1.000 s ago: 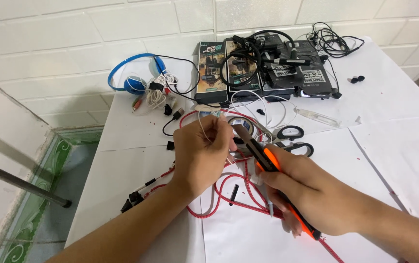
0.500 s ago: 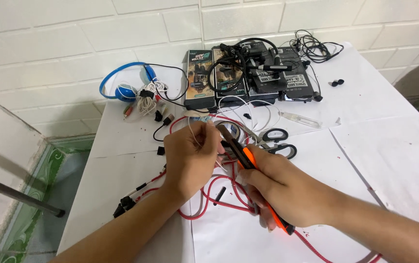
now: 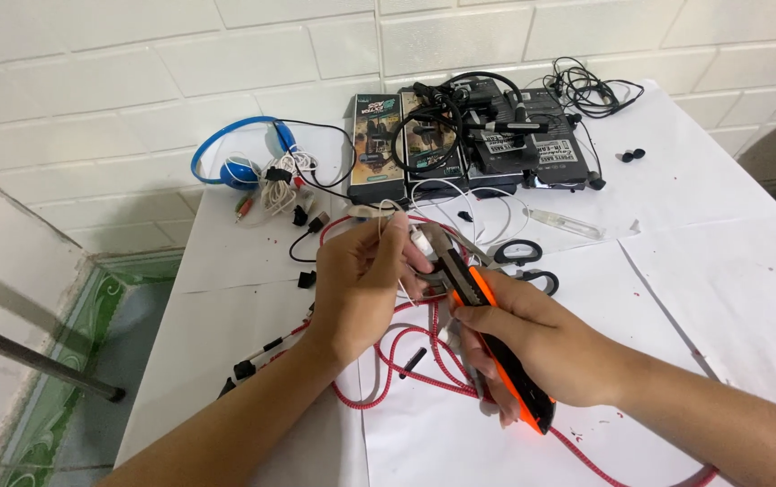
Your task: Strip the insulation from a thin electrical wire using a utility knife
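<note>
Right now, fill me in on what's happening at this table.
A person sits over a white paper-covered table strewn with cables. The left hand pinches a thin white earphone wire, while the right hand grips an orange-and-black utility knife with its blade against that wire. A red braided cable loops beneath both hands; black-handled scissors lie just beyond.

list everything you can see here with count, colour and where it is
headphones: 1, blue, far left by wall
boxes: about 4, dark, back centre
black earphones: 1 tangle, back right
scissors: 1, black handles, centre
red cable: 1, braided, under the hands
white cable: 1, pinched in left hand
utility knife: 1, orange and black, in right hand
table: 1, covered in white paper
left hand: holds white cable
right hand: grips knife
</note>
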